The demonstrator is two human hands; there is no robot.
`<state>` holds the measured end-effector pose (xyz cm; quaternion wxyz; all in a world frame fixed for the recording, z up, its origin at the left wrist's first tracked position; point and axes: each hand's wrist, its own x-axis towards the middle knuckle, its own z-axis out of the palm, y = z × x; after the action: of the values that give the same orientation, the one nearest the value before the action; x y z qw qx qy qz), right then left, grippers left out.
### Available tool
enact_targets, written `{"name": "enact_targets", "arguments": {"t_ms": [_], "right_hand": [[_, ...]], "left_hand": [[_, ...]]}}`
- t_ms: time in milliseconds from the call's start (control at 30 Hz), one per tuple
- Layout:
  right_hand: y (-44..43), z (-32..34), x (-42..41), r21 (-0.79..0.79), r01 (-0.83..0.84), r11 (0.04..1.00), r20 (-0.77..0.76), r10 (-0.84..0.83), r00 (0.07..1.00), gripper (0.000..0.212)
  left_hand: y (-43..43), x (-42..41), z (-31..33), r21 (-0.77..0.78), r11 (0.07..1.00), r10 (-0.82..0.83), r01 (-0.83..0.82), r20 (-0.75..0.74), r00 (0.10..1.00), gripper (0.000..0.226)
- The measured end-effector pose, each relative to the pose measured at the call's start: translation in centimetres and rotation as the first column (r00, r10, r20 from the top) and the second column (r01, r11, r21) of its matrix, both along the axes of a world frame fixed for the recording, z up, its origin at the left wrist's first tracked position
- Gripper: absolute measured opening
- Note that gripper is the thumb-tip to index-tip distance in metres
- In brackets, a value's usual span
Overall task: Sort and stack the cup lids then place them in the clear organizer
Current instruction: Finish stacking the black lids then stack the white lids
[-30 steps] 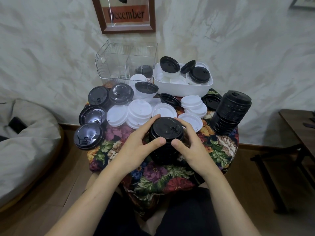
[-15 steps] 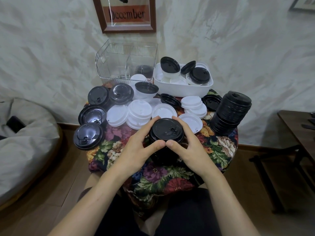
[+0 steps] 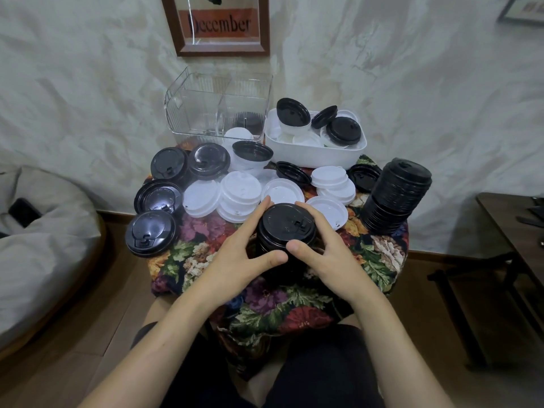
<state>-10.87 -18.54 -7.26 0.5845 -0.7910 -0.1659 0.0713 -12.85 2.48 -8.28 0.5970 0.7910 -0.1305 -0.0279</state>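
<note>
Thumbs drawn closer, left hand point(image 3: 235, 260) and right hand point(image 3: 331, 260) grip lid stack point(image 3: 284, 223) on floral tablecloth point(image 3: 379, 260) by pale wall point(image 3: 88, 98).

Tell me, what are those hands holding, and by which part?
The left hand and right hand hold the black lid stack by its sides.

Around the little table: cloth, frames, seating, floor
A floral cloth point(image 3: 379, 260) covers the tabletop. A brown-framed print point(image 3: 219, 25) (it reads "December") hangs on the mottled pale wall point(image 3: 412, 83) behind, and another frame's corner point(image 3: 524, 10) shows far right. A grey beanbag point(image 3: 44, 254) carrying a dark flat object point(image 3: 25, 212) sits left, a dark wooden table point(image 3: 512, 225) right, on wood flooring point(image 3: 73, 334).
</note>
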Motion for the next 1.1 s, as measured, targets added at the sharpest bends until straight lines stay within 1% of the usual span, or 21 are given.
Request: {"name": "enact_targets", "arguments": {"t_ms": [100,167,333,533,633,800,933,1100], "right_hand": [[-0.3,0.2,0.4,-0.003,-0.005,1.000,0.013,0.005,1.000,0.071],[-0.3,0.3,0.6,0.001,-0.007,1.000,0.018,0.007,1.000,0.070],[-0.4,0.7,0.7,0.024,-0.006,1.000,0.024,0.005,1.000,0.071],[-0.8,1.2,1.0,0.008,-0.002,1.000,0.011,0.002,1.000,0.076],[-0.9,1.5,1.0,-0.028,-0.021,0.999,0.025,0.022,0.999,0.079],[-1.0,1.7,1.2,-0.092,-0.051,0.994,0.020,0.053,0.998,0.068],[-1.0,1.6,1.4,-0.104,-0.057,0.993,0.025,0.060,0.998,0.068],[-1.0,1.6,1.3,-0.107,-0.062,0.992,0.013,0.064,0.998,0.067]], "left_hand": [[0.2,0.1,-0.2,-0.032,0.999,0.003,-0.004,-0.028,1.000,0.100],[0.3,0.3,-0.2,-0.053,0.999,-0.002,-0.001,-0.047,0.999,0.101],[0.4,0.6,-0.1,-0.054,0.999,-0.002,0.000,-0.047,0.999,0.100],[0.5,0.8,-0.1,-0.037,0.999,-0.015,0.013,-0.061,0.998,0.097],[0.6,0.9,0.0,-0.039,0.999,-0.015,0.012,-0.064,0.998,0.096],[0.6,0.8,0.0,-0.046,0.999,-0.024,0.021,-0.062,0.998,0.094],[0.6,0.9,0.0,-0.059,0.998,-0.016,0.014,-0.048,0.999,0.096],[0.4,0.8,0.2,-0.073,0.997,-0.029,0.025,-0.055,0.998,0.091]]}}
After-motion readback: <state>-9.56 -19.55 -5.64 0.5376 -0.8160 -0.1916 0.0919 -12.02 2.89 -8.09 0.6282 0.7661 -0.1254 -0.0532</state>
